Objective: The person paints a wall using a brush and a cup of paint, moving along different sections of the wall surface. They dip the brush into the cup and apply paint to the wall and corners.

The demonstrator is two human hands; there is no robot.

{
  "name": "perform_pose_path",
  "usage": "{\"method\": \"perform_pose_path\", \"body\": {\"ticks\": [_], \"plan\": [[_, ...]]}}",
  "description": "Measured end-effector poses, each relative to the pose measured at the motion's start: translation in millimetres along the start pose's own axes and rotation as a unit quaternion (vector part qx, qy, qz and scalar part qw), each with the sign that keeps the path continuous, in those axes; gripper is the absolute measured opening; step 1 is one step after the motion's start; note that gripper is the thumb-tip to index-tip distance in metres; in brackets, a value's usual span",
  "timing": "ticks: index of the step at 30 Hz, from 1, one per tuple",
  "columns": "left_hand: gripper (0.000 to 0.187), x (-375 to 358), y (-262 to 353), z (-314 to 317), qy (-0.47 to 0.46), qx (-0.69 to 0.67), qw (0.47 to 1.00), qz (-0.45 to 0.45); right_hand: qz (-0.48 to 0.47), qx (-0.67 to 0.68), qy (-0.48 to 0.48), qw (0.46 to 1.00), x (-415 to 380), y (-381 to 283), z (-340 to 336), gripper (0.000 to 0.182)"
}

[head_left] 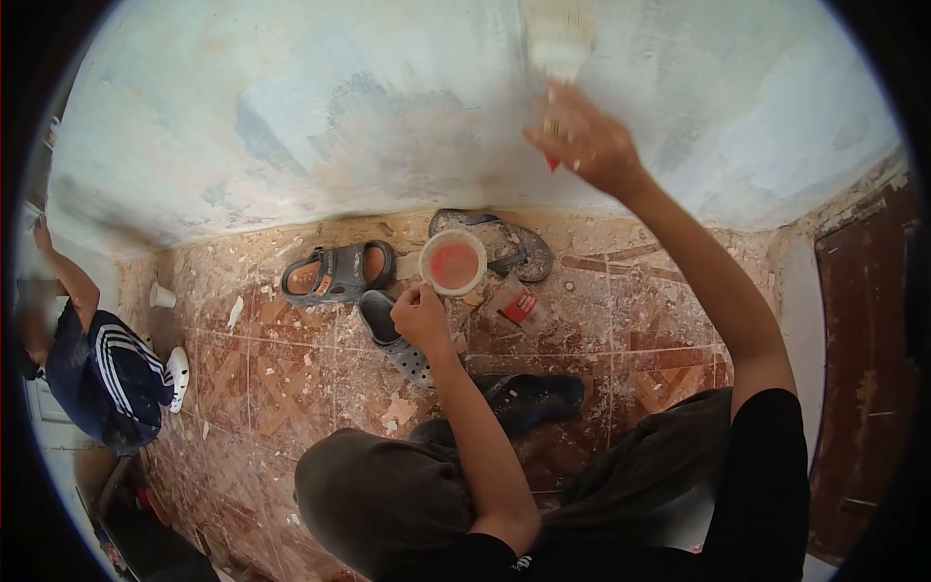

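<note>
My right hand point(599, 147) is wrapped round the handle of a wide paintbrush point(561, 44), slightly smeared by motion. The brush's pale bristles are up against the patchy whitish wall point(320, 107); red shows on its handle. Lower down, my left hand point(419, 316) is closed at the near edge of a small white plastic tub point(453, 262), whose inside looks pinkish red. How the fingers grip the tub is partly hidden. Around the tub are a grey clog point(388, 330), a grey strapped sandal point(339, 274) and a dusty flip-flop point(514, 244).
A clear packet with a red label point(519, 307) lies on the tiled floor point(281, 388), which is strewn with paint flakes. At the left another person point(102, 369) crouches by the wall, near a white cup point(162, 295). A brown door point(868, 369) is at the right.
</note>
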State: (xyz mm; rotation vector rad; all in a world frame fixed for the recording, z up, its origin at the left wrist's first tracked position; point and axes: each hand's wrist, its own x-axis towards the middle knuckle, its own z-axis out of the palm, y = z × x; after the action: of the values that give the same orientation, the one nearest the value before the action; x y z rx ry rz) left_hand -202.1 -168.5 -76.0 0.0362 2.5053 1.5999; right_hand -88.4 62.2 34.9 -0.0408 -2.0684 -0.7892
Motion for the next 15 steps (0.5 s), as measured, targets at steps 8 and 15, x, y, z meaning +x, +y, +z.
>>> {"method": "perform_pose_path", "body": {"ticks": [8,15], "plan": [[0.019,4,-7,1,0.021,-0.035,0.999,0.021,-0.046,0.189,-0.215,0.957,-31,-56,-2,0.010],[0.017,-5,3,2,0.021,-0.035,0.999,0.005,0.352,0.615,-0.094,0.699,44,-61,-12,0.008]]}}
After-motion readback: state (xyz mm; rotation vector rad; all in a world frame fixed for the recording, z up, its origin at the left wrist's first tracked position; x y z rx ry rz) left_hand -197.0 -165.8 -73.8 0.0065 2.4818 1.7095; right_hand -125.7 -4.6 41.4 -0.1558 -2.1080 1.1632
